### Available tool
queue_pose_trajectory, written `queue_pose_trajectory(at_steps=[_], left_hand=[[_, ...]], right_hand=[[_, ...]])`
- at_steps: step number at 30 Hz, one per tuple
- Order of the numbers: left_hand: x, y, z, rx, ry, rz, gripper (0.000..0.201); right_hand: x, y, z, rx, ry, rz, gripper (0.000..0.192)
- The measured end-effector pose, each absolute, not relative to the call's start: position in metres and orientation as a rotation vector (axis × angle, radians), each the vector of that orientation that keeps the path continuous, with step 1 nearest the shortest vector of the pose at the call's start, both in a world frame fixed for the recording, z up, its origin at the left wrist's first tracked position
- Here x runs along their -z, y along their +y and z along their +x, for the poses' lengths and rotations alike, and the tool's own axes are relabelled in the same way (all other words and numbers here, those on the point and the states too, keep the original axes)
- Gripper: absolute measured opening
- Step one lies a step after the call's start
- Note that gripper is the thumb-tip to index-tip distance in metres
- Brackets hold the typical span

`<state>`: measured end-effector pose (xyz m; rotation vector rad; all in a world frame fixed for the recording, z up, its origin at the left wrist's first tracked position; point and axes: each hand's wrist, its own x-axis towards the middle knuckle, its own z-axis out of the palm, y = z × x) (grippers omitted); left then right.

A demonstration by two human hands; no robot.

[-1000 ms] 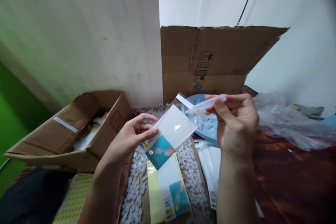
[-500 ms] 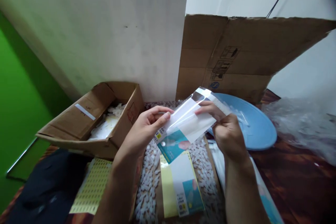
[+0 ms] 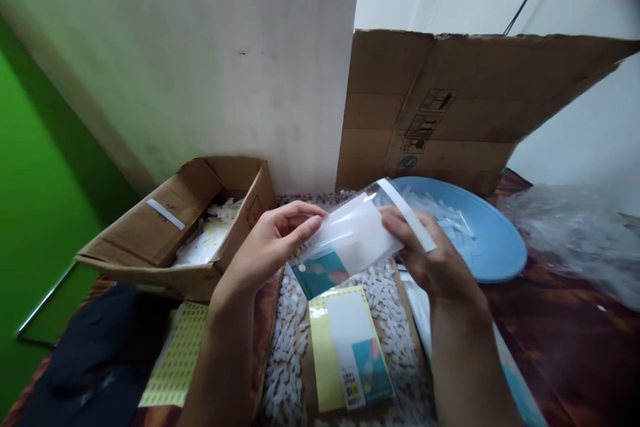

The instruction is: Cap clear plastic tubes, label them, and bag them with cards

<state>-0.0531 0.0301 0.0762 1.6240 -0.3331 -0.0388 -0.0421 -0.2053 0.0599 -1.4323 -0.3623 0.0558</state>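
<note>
Between my hands is a clear plastic bag [image 3: 350, 230] with a white and teal printed card showing through it and a white strip along its upper right edge. My left hand [image 3: 283, 237] pinches the bag's left side between thumb and fingers. On the right side, my right hand [image 3: 420, 240] grips the bag near its strip end, some fingers behind or inside the film; I cannot tell which. Below lies another white and teal card [image 3: 367, 367] on a yellow sheet [image 3: 323, 360]. Many small white plastic pieces [image 3: 285, 353] surround that sheet.
An open cardboard box [image 3: 240, 273] with white pieces inside stands left. A yellow sticker sheet [image 3: 175, 353] and a black cloth-like item [image 3: 100, 360] lie before it. Right are a blue basin [image 3: 500, 240] and crumpled clear plastic [image 3: 570, 233]. A large cardboard panel [image 3: 475, 93] stands behind.
The bag has tilted flatter and dropped slightly. My right hand has turned, and its fingers have moved to the bag's right end near the strip. My left hand keeps its pinch.
</note>
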Motion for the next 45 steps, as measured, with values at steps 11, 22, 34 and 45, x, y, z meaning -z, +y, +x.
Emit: queue_pose_trajectory(at_steps=[11,22,34,45], left_hand=[[-0.082,0.032,-0.058,0.022,-0.366,1.794,0.025],[-0.039,0.068,-0.016,-0.270,-0.046,2.092,0.034],[0.029,0.047,0.020,0.104,0.073,1.926,0.040],[0.039,0.042,0.008,0.178,0.116,1.654,0.052]], right_hand=[[-0.052,-0.212,-0.035,-0.264,-0.389,-1.483,0.033],[0.013,-0.193,-0.006,-0.141,-0.199,-2.767,0.022],[0.051,-0.192,-0.005,-0.500,-0.403,-2.896,0.029],[0.021,-0.191,0.002,0.176,-0.265,-2.692,0.023]])
